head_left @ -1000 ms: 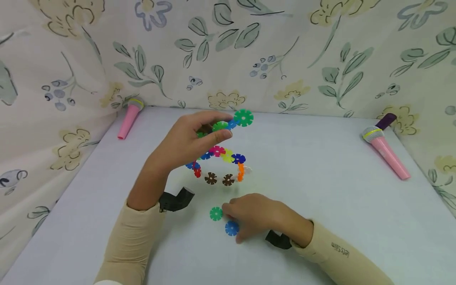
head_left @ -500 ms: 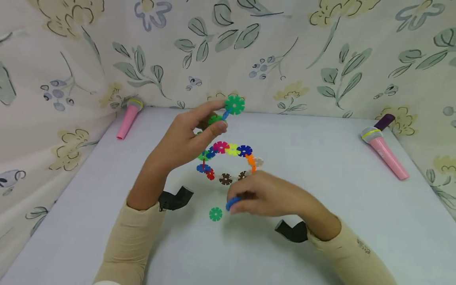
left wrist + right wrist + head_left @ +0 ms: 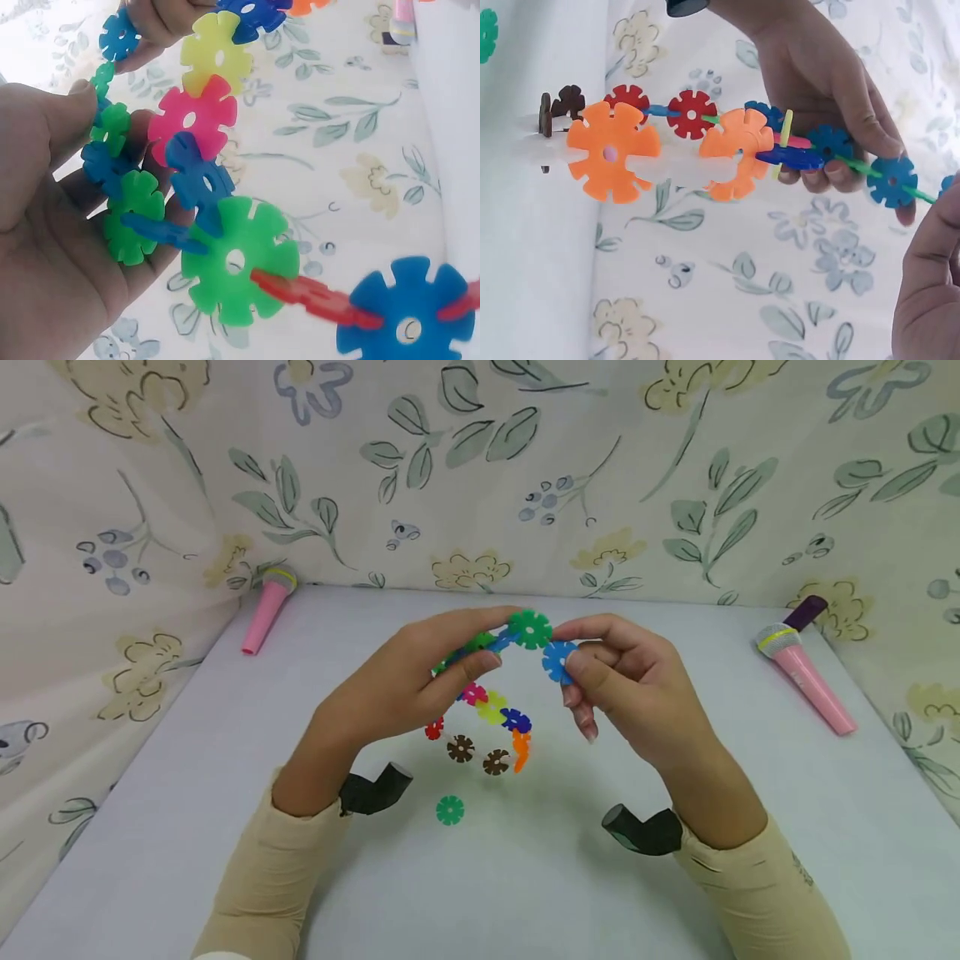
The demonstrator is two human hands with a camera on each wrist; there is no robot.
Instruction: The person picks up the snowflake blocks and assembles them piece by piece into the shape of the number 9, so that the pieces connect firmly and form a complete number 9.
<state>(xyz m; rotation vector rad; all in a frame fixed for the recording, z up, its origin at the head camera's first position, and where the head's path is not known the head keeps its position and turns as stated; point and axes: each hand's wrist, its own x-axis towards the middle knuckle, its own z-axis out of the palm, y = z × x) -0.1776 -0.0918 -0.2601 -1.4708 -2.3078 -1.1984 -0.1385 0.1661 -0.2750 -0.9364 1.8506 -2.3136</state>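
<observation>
My left hand (image 3: 408, 672) holds a chain of notched plastic snowflake discs up above the table, thumb and fingers on its green and blue links. The chain hangs in a loop, with yellow (image 3: 217, 56), pink (image 3: 193, 120), red, brown (image 3: 461, 748) and orange (image 3: 615, 150) discs. A green disc (image 3: 530, 629) forms its upper end, just past my left fingertips. Right beside that end, my right hand (image 3: 645, 693) pinches a blue snowflake disc (image 3: 557, 662) between thumb and fingers. Whether the two discs interlock I cannot tell.
One loose green disc (image 3: 450, 810) lies on the white table (image 3: 480, 893) in front of the chain. A pink toy microphone (image 3: 262, 618) lies at the back left, another pink microphone (image 3: 813, 685) at the right beside a dark purple object (image 3: 808, 610). Floral cloth (image 3: 480, 485) hangs behind.
My right hand has picked the blue disc off the table and carried it up to the chain's green end. The left hand rose slightly, then came down and a little right with the chain.
</observation>
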